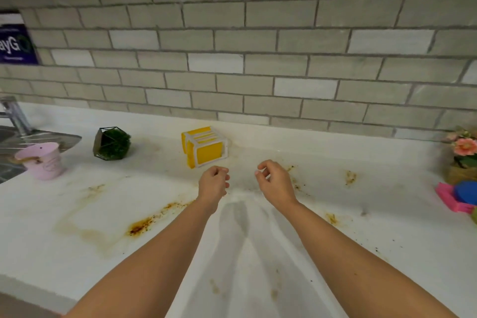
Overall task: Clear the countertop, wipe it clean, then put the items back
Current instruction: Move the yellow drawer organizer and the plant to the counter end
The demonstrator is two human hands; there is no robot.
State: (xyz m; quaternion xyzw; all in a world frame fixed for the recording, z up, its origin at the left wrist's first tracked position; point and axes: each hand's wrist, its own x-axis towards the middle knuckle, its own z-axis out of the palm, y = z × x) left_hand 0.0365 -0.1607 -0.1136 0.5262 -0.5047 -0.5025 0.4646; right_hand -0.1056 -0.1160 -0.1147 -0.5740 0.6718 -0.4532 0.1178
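The white countertop (pixel 77 240) carries brown stains and crumbs. Near the back wall stands a yellow and white holder (pixel 205 147). To its left sit a dark geometric planter with green moss (pixel 111 143) and a pink bucket (pixel 42 161). My left hand (pixel 213 184) and my right hand (pixel 276 181) hover side by side just in front of the yellow holder, fingers loosely curled, nothing in either.
A steel sink with a faucet (pixel 13 113) lies at the far left. At the right edge are a flower pot (pixel 463 155), a pink sponge (pixel 449 195) and a blue lid (pixel 466 192). A grey brick wall backs the counter.
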